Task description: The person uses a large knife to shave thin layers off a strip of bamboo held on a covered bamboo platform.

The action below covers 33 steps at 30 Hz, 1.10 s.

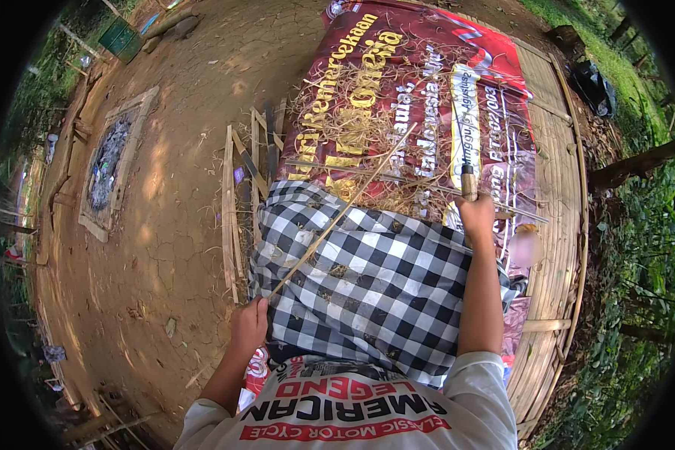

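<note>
IMO best is keeping the thin strip [330, 228] steady, w/ light cuts away from my L hand [249, 326], which grips its near end at checked cloth's [382, 315] L edge; tip reaches over glossy banner [499, 56]. My R hand [478, 216] is closed round a rounded wooden handle [469, 184], nr cloth's R edge. Shavings [337, 124] look dry, curly.

Green drum [120, 40] sits left — black plastic [592, 87] right.
</note>
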### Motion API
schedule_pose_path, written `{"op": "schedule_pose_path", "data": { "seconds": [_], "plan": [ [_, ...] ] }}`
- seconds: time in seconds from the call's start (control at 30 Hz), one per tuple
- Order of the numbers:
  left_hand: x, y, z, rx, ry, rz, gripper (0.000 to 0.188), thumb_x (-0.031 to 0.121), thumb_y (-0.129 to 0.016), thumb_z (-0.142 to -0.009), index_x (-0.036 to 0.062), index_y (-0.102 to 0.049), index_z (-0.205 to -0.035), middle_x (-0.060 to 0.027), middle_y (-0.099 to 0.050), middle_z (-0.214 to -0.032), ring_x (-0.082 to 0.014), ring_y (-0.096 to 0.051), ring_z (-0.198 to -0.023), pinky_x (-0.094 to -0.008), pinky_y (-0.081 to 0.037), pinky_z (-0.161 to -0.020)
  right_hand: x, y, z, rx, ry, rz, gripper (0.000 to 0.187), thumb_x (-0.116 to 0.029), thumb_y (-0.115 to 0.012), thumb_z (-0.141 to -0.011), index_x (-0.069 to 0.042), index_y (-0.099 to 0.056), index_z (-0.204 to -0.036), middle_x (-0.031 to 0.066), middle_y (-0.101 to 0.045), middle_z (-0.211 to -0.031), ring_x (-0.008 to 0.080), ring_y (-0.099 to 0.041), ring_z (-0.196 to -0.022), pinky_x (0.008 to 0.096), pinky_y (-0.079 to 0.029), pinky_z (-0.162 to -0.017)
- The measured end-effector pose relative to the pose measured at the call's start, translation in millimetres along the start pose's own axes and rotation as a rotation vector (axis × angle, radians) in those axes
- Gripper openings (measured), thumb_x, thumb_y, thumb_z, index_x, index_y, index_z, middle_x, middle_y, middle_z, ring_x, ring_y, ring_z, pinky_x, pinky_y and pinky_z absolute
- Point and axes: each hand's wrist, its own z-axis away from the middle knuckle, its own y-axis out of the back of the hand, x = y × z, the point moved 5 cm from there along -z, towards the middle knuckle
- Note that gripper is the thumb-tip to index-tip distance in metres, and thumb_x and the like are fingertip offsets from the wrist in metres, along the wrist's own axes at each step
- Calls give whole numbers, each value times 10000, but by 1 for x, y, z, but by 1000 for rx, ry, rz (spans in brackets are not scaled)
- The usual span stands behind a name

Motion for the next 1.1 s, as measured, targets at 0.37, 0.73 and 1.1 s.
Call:
{"op": "schedule_pose_path", "data": {
  "seconds": [0.37, 0.73, 1.1],
  "plan": [
    [43, 6, -34, -51, -5, -5, 372, 317, -587, -941, 3, -533, -748, -218, -550, -613, -437, -569, -620, -474, -421, -534, -29, -1, 23, -49, 131, -18, 383, -260, -683, -667, 53, -674, -888, 287, -654, -784, 427, -652, -778, 457, -506, -732],
    [41, -3, -41, -80, 21, 15, 389, 309, -590, -943, -19, -532, -741, -244, -535, -617, -456, -551, -621, -477, -413, -534, -52, -6, 45, -72, 389, -22, 348, -216, -680, -643, -4, -663, -918, 231, -660, -758, 416, -640, -745, 465, -512, -700],
    [37, -9, -46, -117, 76, 46, 405, 320, -574, -945, -19, -547, -726, -251, -545, -618, -462, -554, -619, -489, -425, -543, -84, -63, 100, -353, 1004, 293, 301, -252, -701, -596, -64, -615, -815, 150, -617, -640, 331, -633, -655, 426, -513, -605]
  ]
}}
